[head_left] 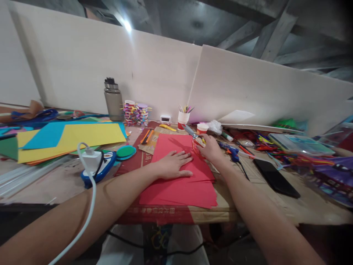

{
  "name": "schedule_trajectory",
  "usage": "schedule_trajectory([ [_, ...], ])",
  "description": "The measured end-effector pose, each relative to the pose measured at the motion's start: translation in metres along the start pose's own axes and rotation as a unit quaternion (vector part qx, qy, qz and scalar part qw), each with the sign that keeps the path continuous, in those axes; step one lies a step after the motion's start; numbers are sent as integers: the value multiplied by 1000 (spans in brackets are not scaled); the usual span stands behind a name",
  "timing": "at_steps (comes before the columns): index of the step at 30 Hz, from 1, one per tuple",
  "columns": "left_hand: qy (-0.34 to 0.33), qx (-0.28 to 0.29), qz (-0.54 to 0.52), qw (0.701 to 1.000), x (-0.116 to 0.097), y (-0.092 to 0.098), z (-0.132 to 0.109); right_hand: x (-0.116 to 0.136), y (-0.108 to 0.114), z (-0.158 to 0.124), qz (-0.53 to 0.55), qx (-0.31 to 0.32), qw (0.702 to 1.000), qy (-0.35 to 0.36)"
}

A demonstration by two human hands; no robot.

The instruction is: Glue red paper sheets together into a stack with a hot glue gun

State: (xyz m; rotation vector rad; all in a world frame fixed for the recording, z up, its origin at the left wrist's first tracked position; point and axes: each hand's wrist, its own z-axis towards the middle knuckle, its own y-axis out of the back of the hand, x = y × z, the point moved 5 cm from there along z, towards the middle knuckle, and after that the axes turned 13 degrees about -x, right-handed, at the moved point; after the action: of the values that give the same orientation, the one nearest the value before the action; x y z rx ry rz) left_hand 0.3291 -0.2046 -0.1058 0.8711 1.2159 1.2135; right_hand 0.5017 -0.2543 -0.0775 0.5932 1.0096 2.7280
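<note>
Several sheets of red paper (179, 193) lie stacked in front of me, their near edges slightly fanned out. My left hand (174, 165) rests flat on the stack with the fingers spread. At the right side of the sheets, my right hand (208, 147) is closed on a pair of scissors (189, 131). The metal blades point away and to the left, above the paper's far edge. Red handles show beside the fingers, partly covered by them.
Yellow and blue paper (91, 136) and a blue corded device (102, 171) are on the left. A bottle (113, 101) and a cup of pencils (183, 119) stand behind. To the right lie a blue glue gun (233, 151) and a black phone (275, 177). A white cable crosses my left forearm.
</note>
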Motion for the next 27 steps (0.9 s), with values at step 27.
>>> schedule_trajectory([
  [27,167,-346,-211,899,25,41,4,33,33,-4,-21,-70,996,55],
])
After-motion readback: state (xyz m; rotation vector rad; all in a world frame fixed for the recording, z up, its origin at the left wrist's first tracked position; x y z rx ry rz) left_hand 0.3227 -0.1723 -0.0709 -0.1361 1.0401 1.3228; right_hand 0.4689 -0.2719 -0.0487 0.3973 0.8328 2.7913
